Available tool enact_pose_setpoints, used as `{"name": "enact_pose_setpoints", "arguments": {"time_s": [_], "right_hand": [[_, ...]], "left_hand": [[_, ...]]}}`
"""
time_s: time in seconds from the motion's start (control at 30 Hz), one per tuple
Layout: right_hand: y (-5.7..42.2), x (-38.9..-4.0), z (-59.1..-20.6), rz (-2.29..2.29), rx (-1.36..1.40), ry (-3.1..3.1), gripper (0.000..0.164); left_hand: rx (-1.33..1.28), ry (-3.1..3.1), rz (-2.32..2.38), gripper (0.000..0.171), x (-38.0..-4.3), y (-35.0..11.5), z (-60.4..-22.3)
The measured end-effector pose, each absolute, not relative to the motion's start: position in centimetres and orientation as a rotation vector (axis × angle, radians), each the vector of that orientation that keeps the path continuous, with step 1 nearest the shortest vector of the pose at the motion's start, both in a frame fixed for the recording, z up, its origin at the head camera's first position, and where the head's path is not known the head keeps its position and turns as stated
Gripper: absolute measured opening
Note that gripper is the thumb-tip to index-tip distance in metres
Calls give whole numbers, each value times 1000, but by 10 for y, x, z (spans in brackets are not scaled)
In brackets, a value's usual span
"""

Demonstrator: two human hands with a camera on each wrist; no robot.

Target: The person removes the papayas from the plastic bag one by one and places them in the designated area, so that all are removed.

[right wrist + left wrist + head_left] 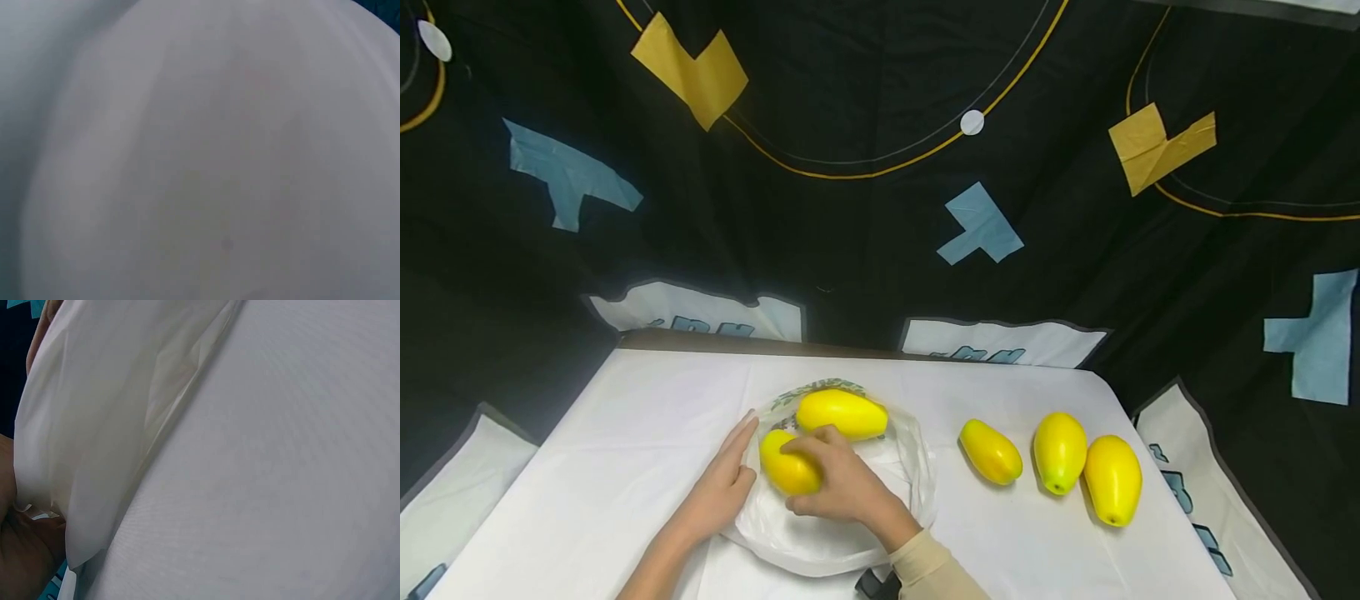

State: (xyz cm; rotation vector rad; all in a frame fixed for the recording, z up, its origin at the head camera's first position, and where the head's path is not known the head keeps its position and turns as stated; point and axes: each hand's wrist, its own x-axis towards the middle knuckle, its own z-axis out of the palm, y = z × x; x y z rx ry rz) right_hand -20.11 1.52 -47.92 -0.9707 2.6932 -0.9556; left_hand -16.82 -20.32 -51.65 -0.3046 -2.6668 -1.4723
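A thin white plastic bag (827,554) with green print lies spread open on the table. My right hand (842,483) grips a yellow papaya (786,467) at the left inside of the bag, thumb low and fingers over its top. Another yellow papaya (842,414) lies in the bag just behind. At the bag's left rim, my left hand (722,487) rests with fingers straight. In the left wrist view the bag's film (112,425) hangs in front of part of the left hand (28,550). White bag film (219,156) fills most of the right wrist view, hiding the right hand.
To the right of the bag lie three more yellow papayas: one nearer the bag (991,452), a middle one (1060,452) and a far-right one (1112,481). A white cloth covers the table (1000,550). Behind it hangs a black patterned curtain (850,250).
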Motion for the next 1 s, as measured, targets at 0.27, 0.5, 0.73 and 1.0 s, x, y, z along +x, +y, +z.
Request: {"name": "enact_pose_setpoints", "arguments": {"time_s": [0.27, 0.5, 0.73, 1.0], "right_hand": [[19, -199, -484, -961, -1050, 2706, 59], [26, -198, -483, -959, -1071, 2709, 57], [35, -197, -480, -989, -1071, 2713, 57], [44, -195, -470, -1032, -1051, 2733, 56]], "left_hand": [[-289, -2670, -1468, 70, -169, -203, -517], [-292, -2672, -1464, 70, -169, -203, -515], [-284, -2681, -1472, 71, -170, -203, -514], [-281, -2683, -1474, 71, -170, -203, -516]]}}
